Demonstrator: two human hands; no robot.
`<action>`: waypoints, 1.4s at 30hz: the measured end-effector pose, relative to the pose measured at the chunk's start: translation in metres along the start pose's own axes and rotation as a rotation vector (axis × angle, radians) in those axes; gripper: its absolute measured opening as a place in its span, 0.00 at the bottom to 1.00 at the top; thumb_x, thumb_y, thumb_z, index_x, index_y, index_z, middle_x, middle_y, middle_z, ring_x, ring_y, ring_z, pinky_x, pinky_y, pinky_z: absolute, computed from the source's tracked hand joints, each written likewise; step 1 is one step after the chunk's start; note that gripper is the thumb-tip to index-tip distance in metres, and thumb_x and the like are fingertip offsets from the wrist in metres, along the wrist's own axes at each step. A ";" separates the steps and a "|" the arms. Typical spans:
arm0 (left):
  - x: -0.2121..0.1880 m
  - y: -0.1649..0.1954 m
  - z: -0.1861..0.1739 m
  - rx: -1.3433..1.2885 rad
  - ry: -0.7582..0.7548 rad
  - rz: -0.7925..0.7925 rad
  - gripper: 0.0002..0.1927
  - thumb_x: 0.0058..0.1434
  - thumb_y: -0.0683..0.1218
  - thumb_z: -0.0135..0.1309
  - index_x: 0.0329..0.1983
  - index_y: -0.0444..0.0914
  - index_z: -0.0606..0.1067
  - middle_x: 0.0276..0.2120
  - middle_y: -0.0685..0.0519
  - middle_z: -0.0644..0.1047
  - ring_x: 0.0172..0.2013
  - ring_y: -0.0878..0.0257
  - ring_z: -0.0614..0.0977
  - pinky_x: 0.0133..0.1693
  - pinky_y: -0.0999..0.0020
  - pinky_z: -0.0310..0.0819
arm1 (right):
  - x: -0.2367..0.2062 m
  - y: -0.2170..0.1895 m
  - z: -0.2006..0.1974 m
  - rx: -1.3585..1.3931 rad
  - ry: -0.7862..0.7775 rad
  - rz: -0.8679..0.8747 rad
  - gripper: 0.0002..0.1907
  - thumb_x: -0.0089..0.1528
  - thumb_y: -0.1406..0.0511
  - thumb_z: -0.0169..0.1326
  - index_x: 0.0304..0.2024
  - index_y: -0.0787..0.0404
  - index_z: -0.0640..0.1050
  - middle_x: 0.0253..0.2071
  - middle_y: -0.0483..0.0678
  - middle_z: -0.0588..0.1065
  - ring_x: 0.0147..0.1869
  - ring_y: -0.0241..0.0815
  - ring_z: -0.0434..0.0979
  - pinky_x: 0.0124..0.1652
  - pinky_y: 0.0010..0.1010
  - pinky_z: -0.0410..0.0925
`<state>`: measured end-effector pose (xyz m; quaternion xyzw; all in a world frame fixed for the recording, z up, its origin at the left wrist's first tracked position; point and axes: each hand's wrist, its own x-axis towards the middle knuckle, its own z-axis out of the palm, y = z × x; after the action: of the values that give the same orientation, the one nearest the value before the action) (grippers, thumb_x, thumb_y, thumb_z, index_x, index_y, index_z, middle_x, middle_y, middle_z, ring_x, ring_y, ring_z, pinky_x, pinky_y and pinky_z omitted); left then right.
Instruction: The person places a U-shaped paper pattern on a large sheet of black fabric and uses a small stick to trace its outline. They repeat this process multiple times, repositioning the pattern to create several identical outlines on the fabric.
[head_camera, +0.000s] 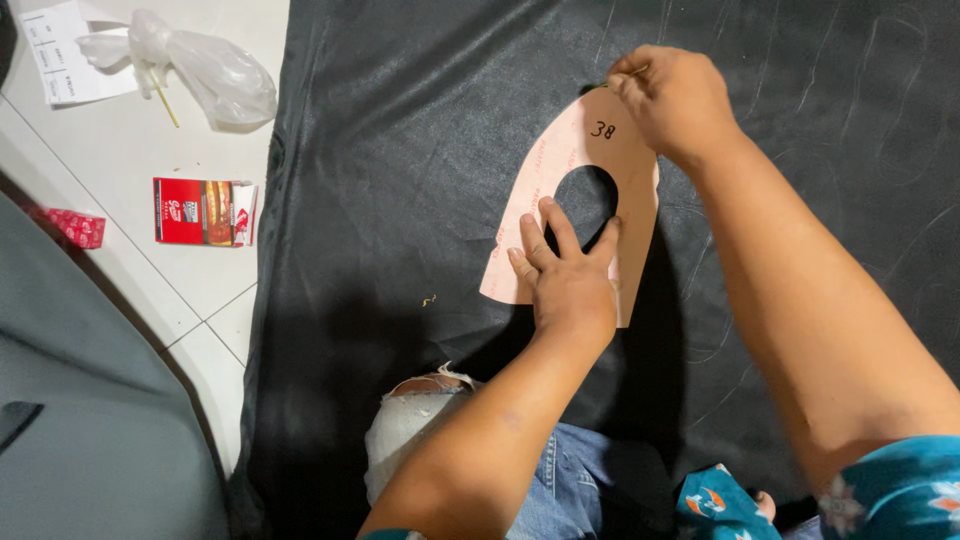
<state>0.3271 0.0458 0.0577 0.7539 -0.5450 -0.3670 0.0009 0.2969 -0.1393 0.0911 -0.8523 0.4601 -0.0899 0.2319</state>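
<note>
Two bare hands work a pale pink card template (560, 190) that lies flat on a sheet of black material (400, 150) spread over the white tiled floor (130, 140). The template is an arched piece with a rounded cut-out in its middle, resting in the upper centre of the sheet, just beyond the person's knee in torn blue jeans (420, 420). The left hand (568, 280) lies palm down on the template's lower half, fingers spread wide and flat, pinning it in place. The right hand (672, 95) sits at the template's top edge, fingers pinched narrow around a thin marking tool (632, 72), of which only a sliver shows; its tip appears to touch the sheet at the template's rim.

Progress, as a judgement: faint pale outlines of similar arched shape already show on the black sheet to the right of the arms and toward the far edge, so several tracings look finished. The present outline seems under way at the apex; how much of its perimeter is drawn cannot be told, since the template and hands cover the line. The left part of the sheet bears no visible marks.

Off the sheet lie a red carton (203, 212), a crumpled clear plastic bag (195, 65), and a printed paper slip (65, 55).
</note>
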 end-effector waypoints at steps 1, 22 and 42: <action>0.000 0.000 0.000 -0.010 0.011 0.000 0.37 0.63 0.53 0.56 0.73 0.65 0.55 0.73 0.30 0.37 0.71 0.25 0.39 0.65 0.26 0.41 | -0.001 0.000 0.001 -0.020 0.002 -0.025 0.09 0.69 0.62 0.58 0.48 0.59 0.83 0.42 0.53 0.82 0.44 0.49 0.83 0.45 0.38 0.73; -0.003 0.001 -0.002 0.006 -0.008 0.017 0.38 0.63 0.55 0.57 0.74 0.63 0.55 0.73 0.29 0.35 0.71 0.24 0.39 0.65 0.26 0.41 | -0.010 0.017 -0.020 -0.094 -0.037 0.083 0.12 0.71 0.61 0.56 0.49 0.62 0.82 0.40 0.54 0.82 0.43 0.50 0.82 0.45 0.37 0.72; -0.005 0.004 0.002 0.042 -0.002 0.022 0.38 0.63 0.57 0.56 0.74 0.63 0.55 0.73 0.29 0.35 0.71 0.24 0.38 0.65 0.27 0.42 | -0.064 0.050 -0.016 0.335 0.035 0.214 0.12 0.70 0.62 0.54 0.47 0.65 0.81 0.40 0.47 0.82 0.44 0.37 0.83 0.46 0.28 0.73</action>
<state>0.3217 0.0489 0.0608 0.7473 -0.5608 -0.3562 -0.0117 0.2180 -0.1144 0.0848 -0.7464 0.5307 -0.1549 0.3705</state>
